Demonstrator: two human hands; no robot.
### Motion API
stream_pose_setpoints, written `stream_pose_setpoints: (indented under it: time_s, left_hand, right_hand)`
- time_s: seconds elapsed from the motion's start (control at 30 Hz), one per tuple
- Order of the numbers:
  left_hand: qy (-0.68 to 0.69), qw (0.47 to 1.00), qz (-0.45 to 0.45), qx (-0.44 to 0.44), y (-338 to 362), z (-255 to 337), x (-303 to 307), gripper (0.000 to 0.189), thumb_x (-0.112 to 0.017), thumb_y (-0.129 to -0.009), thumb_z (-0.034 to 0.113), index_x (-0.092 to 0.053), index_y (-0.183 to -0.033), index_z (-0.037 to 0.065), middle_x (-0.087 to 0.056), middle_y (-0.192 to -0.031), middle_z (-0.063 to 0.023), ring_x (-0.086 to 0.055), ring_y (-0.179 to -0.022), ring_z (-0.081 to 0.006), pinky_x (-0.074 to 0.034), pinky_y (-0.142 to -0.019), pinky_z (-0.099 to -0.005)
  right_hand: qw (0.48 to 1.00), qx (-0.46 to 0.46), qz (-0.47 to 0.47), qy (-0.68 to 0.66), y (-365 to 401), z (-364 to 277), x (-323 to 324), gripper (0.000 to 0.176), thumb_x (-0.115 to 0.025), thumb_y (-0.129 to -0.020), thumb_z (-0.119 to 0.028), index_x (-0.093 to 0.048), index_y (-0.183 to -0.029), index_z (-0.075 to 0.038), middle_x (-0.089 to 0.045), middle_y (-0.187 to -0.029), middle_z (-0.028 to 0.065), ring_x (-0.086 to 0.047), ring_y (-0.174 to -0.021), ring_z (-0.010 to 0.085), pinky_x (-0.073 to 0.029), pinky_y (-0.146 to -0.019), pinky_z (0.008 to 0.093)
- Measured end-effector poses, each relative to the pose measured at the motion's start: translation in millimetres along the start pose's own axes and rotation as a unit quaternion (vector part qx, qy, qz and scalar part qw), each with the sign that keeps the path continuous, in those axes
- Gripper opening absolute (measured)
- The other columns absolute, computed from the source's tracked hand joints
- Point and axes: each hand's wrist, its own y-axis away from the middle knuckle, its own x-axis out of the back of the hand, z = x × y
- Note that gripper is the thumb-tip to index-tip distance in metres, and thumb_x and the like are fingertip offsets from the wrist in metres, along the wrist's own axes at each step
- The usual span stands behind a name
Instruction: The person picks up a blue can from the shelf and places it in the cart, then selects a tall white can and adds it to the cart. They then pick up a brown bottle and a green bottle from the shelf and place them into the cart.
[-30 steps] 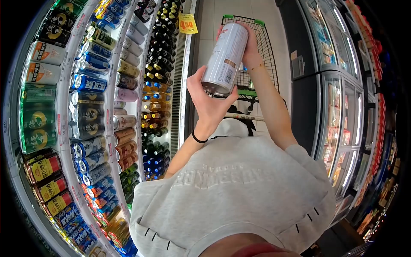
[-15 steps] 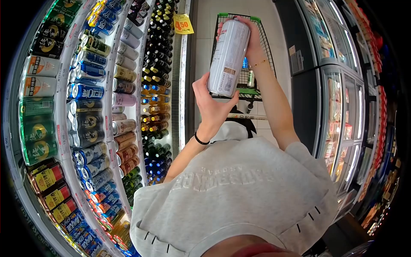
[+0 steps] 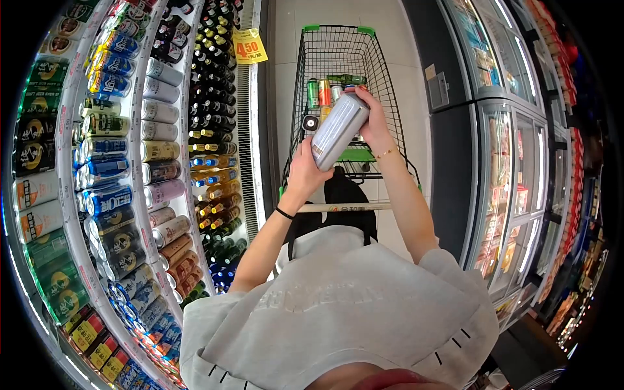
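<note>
A large silvery-white can (image 3: 340,132) is tilted between my two hands, above the near end of the shopping cart (image 3: 338,47). My left hand (image 3: 307,170) is closed around its lower left end. At the upper right end, my right hand (image 3: 375,120) grips the can, with fingers over its top edge. Inside the cart, partly hidden behind the held can, lie a green can (image 3: 312,95), a red-orange can (image 3: 324,93) and a green bottle (image 3: 348,78).
Shelves of beer cans (image 3: 104,162) and rows of bottles (image 3: 211,123) line the left side. A yellow price tag (image 3: 250,47) hangs beside them. Glass-door freezers (image 3: 513,182) stand along the right. The cart's handle (image 3: 351,207) crosses in front of my body.
Both hands have lowered the can toward me and turned it, so its barcode side no longer shows. My view has shifted, revealing more of the cart and its contents.
</note>
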Motion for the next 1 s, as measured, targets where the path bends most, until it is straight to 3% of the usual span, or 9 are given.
stream_pose_setpoints:
  time_s: [0.13,0.2,0.27,0.3,0.43,0.53,0.7,0.87,1.0]
  left_hand:
    - [-0.065,0.996,-0.055,-0.022,-82.0,-33.7,-31.4,0.088,-0.086,-0.064,0.009,-0.044,-0.14,0.002,-0.06,-0.126,-0.0242,-0.058,-0.116,-0.0453,-0.051,-0.1,-0.0501]
    - [-0.099,0.992,-0.062,-0.044,-127.0,-48.9,-43.4,0.087,-0.085,-0.064,0.007,-0.045,-0.14,0.004,-0.06,-0.125,-0.022,-0.057,-0.117,-0.044,-0.051,-0.1,-0.0497]
    - [-0.135,0.986,-0.069,-0.063,-171.0,-64.4,-58.6,0.086,-0.084,-0.064,0.005,-0.045,-0.14,0.005,-0.06,-0.125,-0.0199,-0.057,-0.119,-0.0428,-0.051,-0.101,-0.0493]
    - [-0.159,0.982,-0.069,-0.078,-196.4,-72.0,-66.3,0.085,-0.083,-0.064,0.003,-0.046,-0.14,0.007,-0.06,-0.125,-0.0179,-0.056,-0.12,-0.0413,-0.051,-0.102,-0.0492]
    - [-0.27,0.954,-0.057,-0.113,-290.9,-109.1,-100.2,0.076,-0.081,-0.067,0.0,-0.051,-0.135,0.014,-0.063,-0.123,-0.0106,-0.056,-0.122,-0.0342,-0.049,-0.102,-0.0426]
    - [-0.297,0.945,-0.051,-0.123,-361.6,-141.6,-130.6,0.068,-0.078,-0.071,-0.001,-0.053,-0.131,0.015,-0.064,-0.117,-0.0085,-0.059,-0.119,-0.0317,-0.049,-0.101,-0.0411]
    - [-0.348,0.925,-0.032,-0.147,-465.5,-199.5,-185.3,0.047,-0.071,-0.082,0.003,-0.055,-0.124,0.017,-0.064,-0.111,-0.0073,-0.063,-0.113,-0.0289,-0.05,-0.099,-0.0404]
    - [-0.364,0.922,-0.075,-0.111,-541.1,-240.5,-232.2,0.046,-0.069,-0.085,0.003,-0.055,-0.125,0.019,-0.064,-0.115,-0.0075,-0.061,-0.116,-0.0303,-0.05,-0.101,-0.042]
    - [-0.361,0.924,-0.062,-0.11,-575.5,-267.9,-264.6,0.039,-0.068,-0.088,0.007,-0.057,-0.124,0.019,-0.068,-0.112,-0.0067,-0.063,-0.113,-0.0293,-0.05,-0.099,-0.0426]
  right_hand:
    - [0.997,-0.017,0.061,-0.049,-26.9,0.0,52.9,0.037,-0.064,-0.099,-0.034,-0.068,-0.121,-0.005,-0.068,-0.111,0.0061,-0.063,-0.109,0.0195,-0.047,-0.102,0.036]
    - [0.996,-0.031,0.052,-0.067,-58.1,2.1,89.0,0.035,-0.065,-0.099,-0.035,-0.068,-0.122,-0.009,-0.065,-0.119,0.0053,-0.058,-0.116,0.0187,-0.045,-0.104,0.0406]
    - [0.982,-0.083,0.161,-0.046,-83.6,2.7,112.7,0.034,-0.065,-0.099,-0.034,-0.068,-0.125,-0.013,-0.063,-0.125,0.0053,-0.054,-0.121,0.0196,-0.045,-0.104,0.0462]
    - [0.983,-0.087,0.155,-0.052,-102.7,8.0,129.8,0.034,-0.065,-0.099,-0.035,-0.065,-0.127,-0.016,-0.059,-0.13,0.006,-0.051,-0.125,0.0204,-0.043,-0.107,0.0503]
    - [0.962,-0.099,0.209,-0.148,-198.1,48.9,205.1,0.045,-0.07,-0.097,-0.034,-0.057,-0.133,-0.012,-0.052,-0.134,0.0081,-0.049,-0.126,0.0265,-0.04,-0.114,0.0516]
    - [0.966,-0.081,0.211,-0.128,-264.4,64.0,236.5,0.043,-0.069,-0.099,-0.035,-0.057,-0.133,-0.011,-0.051,-0.135,0.0094,-0.048,-0.129,0.027,-0.042,-0.113,0.0502]
    - [0.964,-0.105,0.227,-0.09,-368.5,84.9,290.7,0.042,-0.059,-0.104,-0.035,-0.054,-0.137,-0.009,-0.056,-0.133,0.0096,-0.048,-0.131,0.0268,-0.031,-0.12,0.0509]
    - [0.952,-0.116,0.264,-0.099,-444.9,107.3,330.6,0.041,-0.056,-0.105,-0.037,-0.057,-0.135,-0.009,-0.059,-0.135,0.006,-0.051,-0.128,0.0254,-0.035,-0.117,0.0474]
    - [0.941,-0.095,0.318,-0.059,-491.8,114.4,346.6,0.041,-0.057,-0.103,-0.038,-0.061,-0.13,-0.007,-0.066,-0.122,0.0086,-0.06,-0.115,0.026,-0.045,-0.105,0.0422]
